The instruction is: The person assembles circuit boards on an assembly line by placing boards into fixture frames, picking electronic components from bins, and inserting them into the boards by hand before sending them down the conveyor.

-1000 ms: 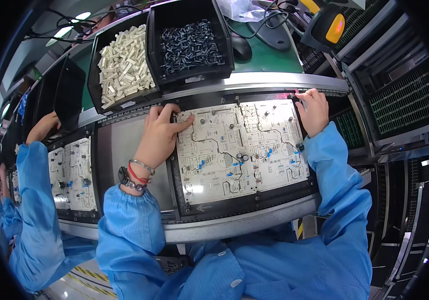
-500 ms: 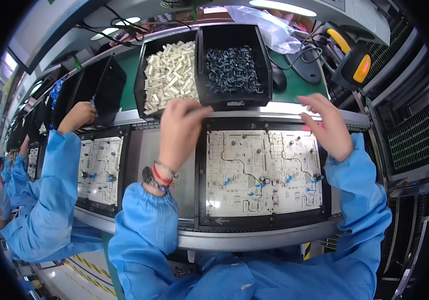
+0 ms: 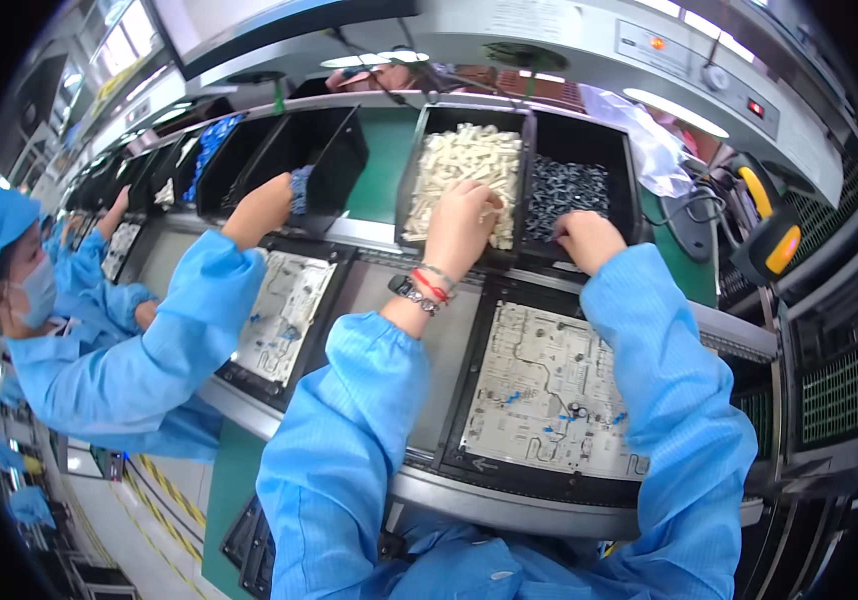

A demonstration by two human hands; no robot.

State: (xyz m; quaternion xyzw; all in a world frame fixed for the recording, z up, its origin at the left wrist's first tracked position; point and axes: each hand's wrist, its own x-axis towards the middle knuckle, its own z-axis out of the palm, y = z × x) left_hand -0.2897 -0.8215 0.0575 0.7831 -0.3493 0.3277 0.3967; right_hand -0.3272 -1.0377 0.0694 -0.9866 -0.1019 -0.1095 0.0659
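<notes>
My left hand [image 3: 461,228] dips into the black bin of white blocks [image 3: 462,160], its fingers curled down at the pieces. Beside it, my right hand [image 3: 591,241] reaches into the bin of small dark parts [image 3: 567,183], thumb and fingers drawn together. What either hand's fingertips hold is hidden or too small to name. Below the hands, a white circuit board [image 3: 539,390] lies in a black frame [image 3: 457,420], with small blue and black components standing on it. My right sleeve covers part of the board's right side.
A co-worker's hand [image 3: 261,208] reaches to a bin [image 3: 334,165] at my left, above another framed circuit board [image 3: 284,315]. A yellow-and-black scanner [image 3: 771,225] stands at the right, near a clear plastic bag [image 3: 639,145]. A metal rail [image 3: 539,510] edges the bench.
Both hands have moved forward from above the board into the bins, the left to the white blocks, the right to the dark parts. The view has swung to the left.
</notes>
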